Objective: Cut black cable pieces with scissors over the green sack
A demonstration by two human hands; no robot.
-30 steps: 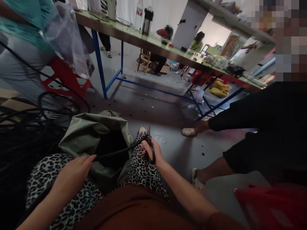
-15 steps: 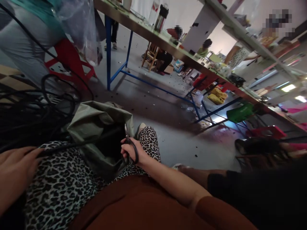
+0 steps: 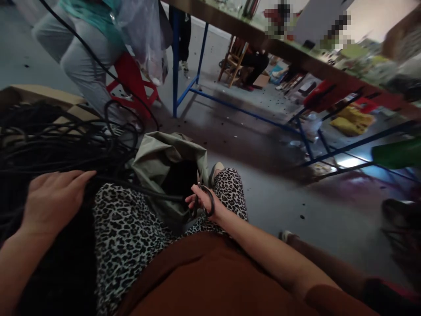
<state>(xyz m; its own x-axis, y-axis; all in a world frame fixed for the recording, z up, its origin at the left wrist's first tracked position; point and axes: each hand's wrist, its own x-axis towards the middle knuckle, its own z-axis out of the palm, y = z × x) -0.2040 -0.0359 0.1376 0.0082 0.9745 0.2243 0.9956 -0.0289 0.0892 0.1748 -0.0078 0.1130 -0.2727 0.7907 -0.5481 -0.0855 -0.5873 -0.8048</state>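
Note:
My left hand (image 3: 54, 202) is closed around a black cable (image 3: 144, 189) at the left. From the fingers the cable runs over my thigh, its free end just beside my right hand (image 3: 204, 199). That hand grips scissors (image 3: 210, 204) with black looped handles, the metal blades pointing up and away from me. Between my knees an open grey-green bag (image 3: 158, 147) stands with a dark inside; its contents cannot be made out. A tangled heap of black cable (image 3: 66, 140) lies to the left, some of it around a cardboard box (image 3: 49, 93).
Beyond the bag is a long table (image 3: 223, 24) on blue legs. A person in grey trousers (image 3: 82, 61) sits on a red stool (image 3: 131, 83) at the left. A clear plastic bag (image 3: 141, 39) hangs there. Small black bits dot the floor (image 3: 269, 175).
The view has swung left, bringing more of the cable heap and box into sight. The cable's end now shows beside the scissors hand. Both hands keep their grip.

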